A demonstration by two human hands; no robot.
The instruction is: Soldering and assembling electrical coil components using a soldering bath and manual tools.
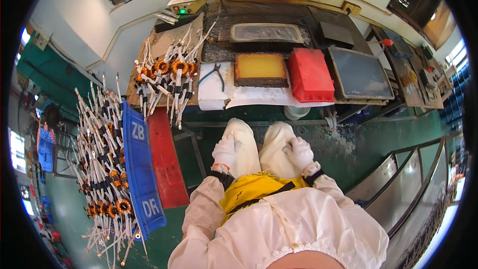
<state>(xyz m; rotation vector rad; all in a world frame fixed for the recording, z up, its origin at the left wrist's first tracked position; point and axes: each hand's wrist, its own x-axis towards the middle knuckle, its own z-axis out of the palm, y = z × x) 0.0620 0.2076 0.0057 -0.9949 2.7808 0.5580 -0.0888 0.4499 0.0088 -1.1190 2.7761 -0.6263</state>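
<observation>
My left hand [224,152], in a white glove, rests on my left knee, with nothing seen in it. On my right knee lies my right hand [299,153], gloved too, its fingers loosely bent and apart, holding nothing visible. White trousers [244,142] cover both legs, and a yellow apron [249,192] lies over my lap. Beyond my knees, on the bench edge, are pliers [214,75] with dark teal handles, a tray of yellow solid material [261,68] and a red box-like cover [311,75]. Copper-wound ring coils [179,68] with white leads are heaped left of the pliers.
At my left, a blue crate [142,169] holds many more coils, their leads sticking out. A metal-framed pot [266,33] and a grey-surfaced tray [361,73] sit on the bench. A control box [186,6] glows green behind. Metal panels [403,189] stand at right.
</observation>
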